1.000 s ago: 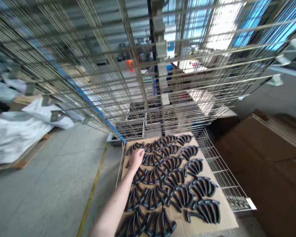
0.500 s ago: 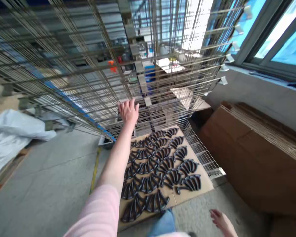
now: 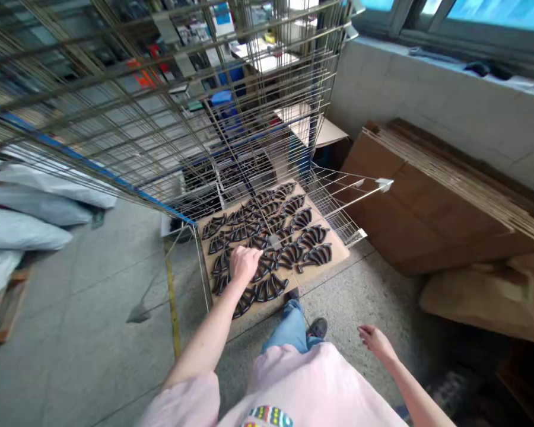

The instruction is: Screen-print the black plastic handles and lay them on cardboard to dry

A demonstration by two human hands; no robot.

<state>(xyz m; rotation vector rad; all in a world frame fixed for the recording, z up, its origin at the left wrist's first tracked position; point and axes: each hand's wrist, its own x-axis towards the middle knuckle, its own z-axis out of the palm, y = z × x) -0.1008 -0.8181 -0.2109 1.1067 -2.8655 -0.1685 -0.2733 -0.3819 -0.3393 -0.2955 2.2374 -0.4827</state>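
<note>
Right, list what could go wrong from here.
The left hand rests on the black parts, which lie close together and could shift or tangle. Those at the edge of the cardboard might drop to the floor. The wire rack beside the hand could perhaps snag a bare arm.

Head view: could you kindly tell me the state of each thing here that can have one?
Left hand, resting on the black curved parts, grip unclear.
Right hand, open, empty, in the air.
Black curved parts, laid out in close rows.
Cardboard sheet, lying flat on the wire shelf.
Wire shelf, extended, bearing the sheet.
Flattened cartons, stacked against the wall.
</note>
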